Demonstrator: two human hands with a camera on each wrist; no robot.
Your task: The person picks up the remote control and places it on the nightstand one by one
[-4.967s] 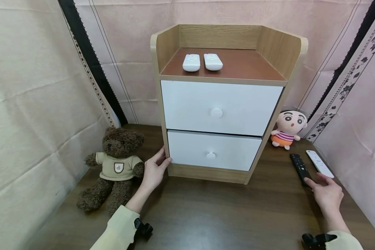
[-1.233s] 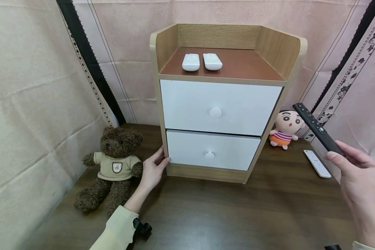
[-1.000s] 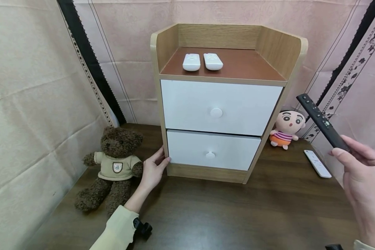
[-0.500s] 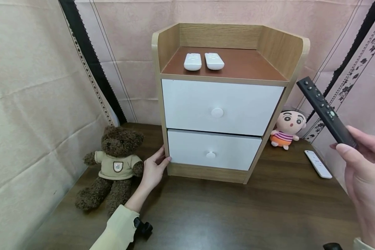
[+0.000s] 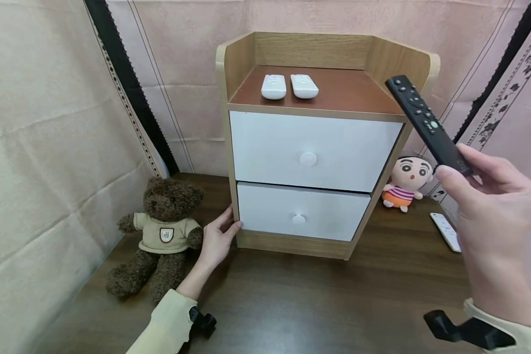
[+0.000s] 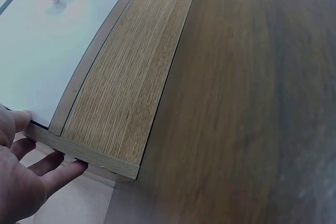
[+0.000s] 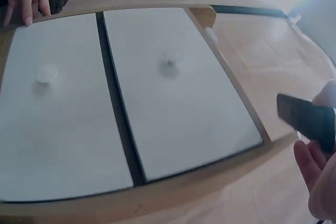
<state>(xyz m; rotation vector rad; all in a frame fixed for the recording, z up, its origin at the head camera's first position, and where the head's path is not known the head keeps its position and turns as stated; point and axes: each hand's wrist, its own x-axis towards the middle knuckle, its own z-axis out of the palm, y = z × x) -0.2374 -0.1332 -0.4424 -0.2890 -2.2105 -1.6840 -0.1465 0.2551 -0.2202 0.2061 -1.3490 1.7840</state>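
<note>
In the head view my right hand (image 5: 497, 211) pinches the near end of a black remote control (image 5: 425, 120) between thumb and fingers. The remote is raised in the air, button side visible, its far end overlapping the right side wall of a small wooden cabinet (image 5: 292, 246). My left hand (image 5: 216, 242) holds the cabinet's lower left edge, thumb at the front and fingers along the side, as the left wrist view shows. Two white remote controls (image 5: 273, 87) lie side by side on the cabinet's brown top shelf (image 5: 345, 91). Both white drawers (image 5: 265, 142) have round knobs.
A brown teddy bear (image 5: 165, 241) in a light shirt sits left of my left forearm. A plush doll (image 5: 404, 182) sits right of the cabinet. Another white remote (image 5: 445, 230) lies on the dark wooden table (image 5: 314, 305) behind my right hand. Pale curtains (image 5: 48, 147) surround the table.
My right hand took the black remote from the table beside the white one, raised it, and has moved left and up toward the cabinet's top. My left hand keeps its place.
</note>
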